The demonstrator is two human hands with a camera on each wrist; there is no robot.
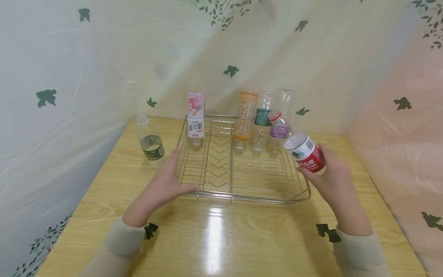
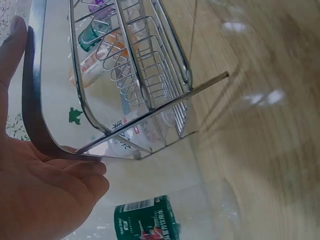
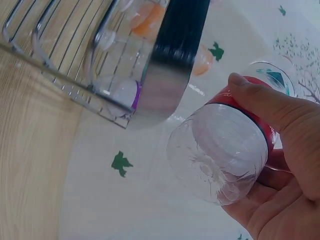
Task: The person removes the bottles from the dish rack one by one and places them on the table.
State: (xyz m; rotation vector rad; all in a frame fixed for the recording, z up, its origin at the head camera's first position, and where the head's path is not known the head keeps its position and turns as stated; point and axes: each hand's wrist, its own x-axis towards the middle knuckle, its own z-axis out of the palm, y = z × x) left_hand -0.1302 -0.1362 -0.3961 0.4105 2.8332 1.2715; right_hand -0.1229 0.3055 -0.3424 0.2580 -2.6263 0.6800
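red-labelled bottle (image 1: 307, 154) tilts, neck toward ten-thirty, gripped by the right hand (image 1: 335, 177) at three o'clock of the wire rack (image 1: 242, 198); loading seems under way, and next calls for tipping it neck-down beside the upended bottles (image 1: 247, 115). left wrist: the left hand (image 2: 47, 190) grips the rack's corner, loose green-labelled bottle (image 2: 144, 221) at six o'clock. right wrist: whether bottle touches rack is hard to tell.
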